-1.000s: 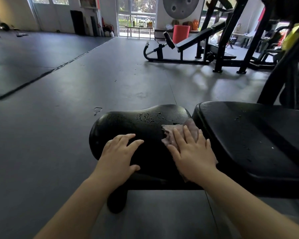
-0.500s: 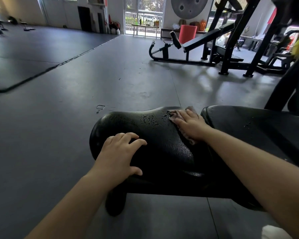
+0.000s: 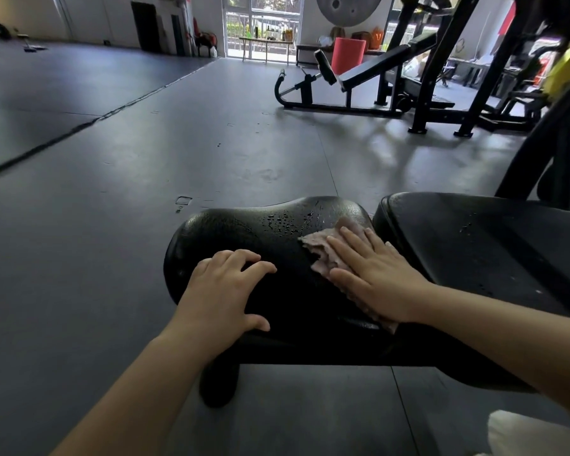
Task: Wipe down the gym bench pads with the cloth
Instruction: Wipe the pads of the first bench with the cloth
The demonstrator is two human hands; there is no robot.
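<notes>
Both hands lie flat: right hand [image 3: 375, 274] presses the cloth [image 3: 323, 250] on the seat pad [image 3: 244, 225], left hand [image 3: 224, 287] braces empty. Mid-wipe; droplets [image 3: 285, 222] ahead likely need the next pass.

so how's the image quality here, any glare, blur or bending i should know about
Head view: daylight from the glass doors at the back blows out and leaves pale glare patches on the floor; the near seat pad is dark, with highlights picking out its droplets; wide-angle bending curves the edges and stretches the forearms; the far left is smeared; the left hand and the right hand on the cloth are sharp.
</notes>
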